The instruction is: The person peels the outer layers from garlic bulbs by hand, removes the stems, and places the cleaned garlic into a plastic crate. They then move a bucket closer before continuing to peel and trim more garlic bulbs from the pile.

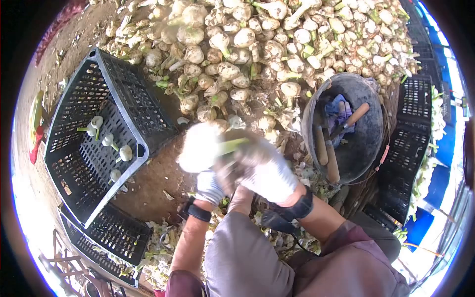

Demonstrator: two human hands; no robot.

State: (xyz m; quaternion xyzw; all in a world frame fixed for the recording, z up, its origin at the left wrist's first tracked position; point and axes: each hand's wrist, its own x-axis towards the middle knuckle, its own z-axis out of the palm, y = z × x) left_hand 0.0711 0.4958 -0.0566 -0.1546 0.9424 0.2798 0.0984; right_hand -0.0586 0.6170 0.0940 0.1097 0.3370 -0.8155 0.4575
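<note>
My left hand [200,153], in a white glove, is raised in front of my knees, its fingers smeared by motion. Close against it on the right is my gloved right hand [264,168], closed around a blurred garlic bulb with a green stem [232,146]. Beyond both hands lies a large heap of soil-stained garlic bulbs [242,37]. On the left, a black plastic crate [161,116] holds several cleaned white bulbs [125,152].
To the right stands a dark bucket [366,148] with wooden-handled tools [357,115] and a blue cloth [336,108]. Black crates [405,163] line the right side; another crate [123,232] is at the lower left. Peelings [161,247] litter the ground around my legs.
</note>
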